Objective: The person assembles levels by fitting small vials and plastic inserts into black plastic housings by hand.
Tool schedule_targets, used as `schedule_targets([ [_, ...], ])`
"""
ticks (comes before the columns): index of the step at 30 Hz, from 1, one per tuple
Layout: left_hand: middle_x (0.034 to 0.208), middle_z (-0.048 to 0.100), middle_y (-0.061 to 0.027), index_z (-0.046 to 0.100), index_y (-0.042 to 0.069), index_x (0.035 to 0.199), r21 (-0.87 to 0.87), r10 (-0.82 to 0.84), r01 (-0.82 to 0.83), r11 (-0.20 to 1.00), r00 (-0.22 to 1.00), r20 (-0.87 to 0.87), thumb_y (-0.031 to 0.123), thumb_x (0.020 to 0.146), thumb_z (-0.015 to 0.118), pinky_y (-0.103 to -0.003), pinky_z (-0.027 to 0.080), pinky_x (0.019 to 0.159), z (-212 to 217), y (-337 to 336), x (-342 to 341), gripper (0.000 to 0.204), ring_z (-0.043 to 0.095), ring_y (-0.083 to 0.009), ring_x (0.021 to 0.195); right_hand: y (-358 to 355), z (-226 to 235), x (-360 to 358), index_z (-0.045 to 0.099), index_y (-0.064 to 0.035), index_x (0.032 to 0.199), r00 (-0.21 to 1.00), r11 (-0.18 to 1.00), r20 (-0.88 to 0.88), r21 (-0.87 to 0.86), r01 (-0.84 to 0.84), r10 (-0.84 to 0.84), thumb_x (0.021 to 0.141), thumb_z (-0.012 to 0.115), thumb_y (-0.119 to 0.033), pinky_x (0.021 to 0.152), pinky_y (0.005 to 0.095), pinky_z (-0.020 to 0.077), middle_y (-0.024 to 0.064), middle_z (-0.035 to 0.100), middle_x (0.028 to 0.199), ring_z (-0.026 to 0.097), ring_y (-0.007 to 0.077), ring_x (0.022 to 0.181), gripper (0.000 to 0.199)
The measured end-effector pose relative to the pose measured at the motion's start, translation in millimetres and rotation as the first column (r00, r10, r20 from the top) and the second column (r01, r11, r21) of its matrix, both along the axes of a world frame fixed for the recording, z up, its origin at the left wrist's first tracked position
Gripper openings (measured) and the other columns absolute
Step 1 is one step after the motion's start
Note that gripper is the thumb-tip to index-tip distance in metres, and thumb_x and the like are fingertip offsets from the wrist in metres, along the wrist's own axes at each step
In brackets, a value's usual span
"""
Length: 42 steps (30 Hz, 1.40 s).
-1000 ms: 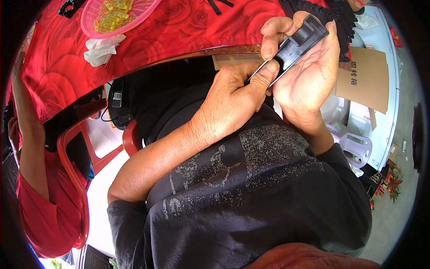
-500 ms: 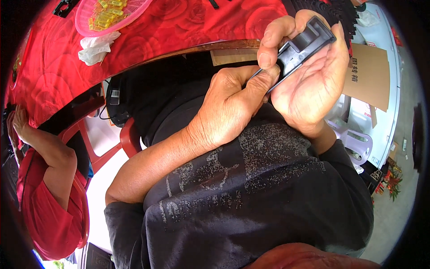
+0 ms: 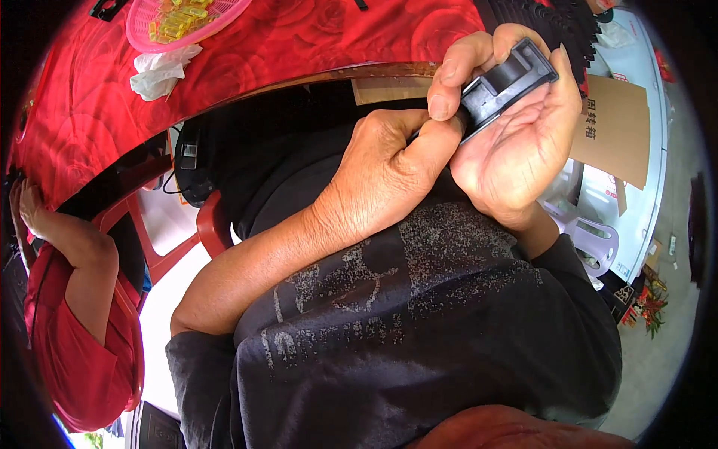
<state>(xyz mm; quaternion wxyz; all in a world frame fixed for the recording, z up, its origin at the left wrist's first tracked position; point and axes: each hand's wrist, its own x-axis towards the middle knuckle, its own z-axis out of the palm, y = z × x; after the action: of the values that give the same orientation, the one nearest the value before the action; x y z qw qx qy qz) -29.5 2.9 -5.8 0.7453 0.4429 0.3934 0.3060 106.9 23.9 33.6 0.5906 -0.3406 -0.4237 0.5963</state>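
Note:
Over the front edge of the table, both hands hold a black plastic part (image 3: 502,91), long and narrow with a raised frame and a recess at its upper end. My left hand (image 3: 389,168) is closed, its thumb and fingers pinching the lower end of the part. My right hand (image 3: 516,157) cradles it from behind, palm up, with the fingers curled over its far side and the thumb by its upper right end. What lies between my left fingertips is hidden.
A pink basket (image 3: 137,36) of small yellow clear pieces and a crumpled white tissue (image 3: 161,72) sit on the red cloth (image 3: 299,37). Black parts (image 3: 535,22) are piled at the back right. Cardboard (image 3: 617,127) stands at right; a co-worker's arm (image 3: 86,251) is at left.
The black part has tipped slightly and its upper end sits a little lower. Both hands keep their hold, with the left fingertips moved slightly up along it.

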Motion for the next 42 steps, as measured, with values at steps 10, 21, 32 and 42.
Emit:
schedule_targets([
  [10,0.061,0.058,-0.0118,0.064,-0.007,0.079,-0.016,0.001,-0.001,1.0,1.0,0.002,0.034,0.094,0.055,-0.035,0.049,0.062,0,-7,-15,0.044,0.059,-0.0138,0.064,-10,2,-20,0.045,-0.0058,0.088,0.998,0.999,0.058,-0.016,0.034,-0.033,0.105,0.026,-0.043,0.065,0.0346,0.0499,0.0197,0.059,0.078,0.055,0.0251,0.063,0.045],
  [21,0.083,0.069,-0.0194,0.063,-0.002,0.11,0.262,0.049,-0.062,0.963,0.997,0.055,0.036,0.1,0.06,-0.04,0.053,0.072,-10,-5,-14,0.039,0.07,-0.0276,0.077,0,-5,3,0.052,-0.0037,0.092,0.997,0.999,-0.068,0.024,0.03,-0.028,0.105,0.032,-0.044,0.07,0.035,0.0504,0.0273,0.065,0.102,0.062,0.0285,0.07,0.047],
  [32,0.074,0.066,-0.0065,0.062,-0.002,0.101,0.204,-0.021,0.002,0.979,0.996,0.089,0.026,0.105,0.055,-0.029,0.053,0.063,-16,-6,-21,0.029,0.065,-0.0122,0.068,4,-7,14,0.055,-0.0007,0.097,0.996,0.999,-0.083,-0.029,0.036,-0.039,0.105,0.033,-0.043,0.079,0.0418,0.0508,0.0282,0.065,0.11,0.066,0.0341,0.083,0.048],
  [42,0.072,0.064,-0.0051,0.062,-0.002,0.096,0.192,-0.07,0.051,0.98,0.993,0.091,0.025,0.105,0.054,-0.028,0.052,0.062,1,5,-20,0.029,0.063,-0.0114,0.067,1,2,7,0.055,-0.0008,0.098,0.994,0.999,-0.096,-0.007,0.054,-0.054,0.105,0.032,-0.044,0.078,0.0421,0.0524,0.0276,0.065,0.107,0.066,0.0336,0.082,0.05],
])
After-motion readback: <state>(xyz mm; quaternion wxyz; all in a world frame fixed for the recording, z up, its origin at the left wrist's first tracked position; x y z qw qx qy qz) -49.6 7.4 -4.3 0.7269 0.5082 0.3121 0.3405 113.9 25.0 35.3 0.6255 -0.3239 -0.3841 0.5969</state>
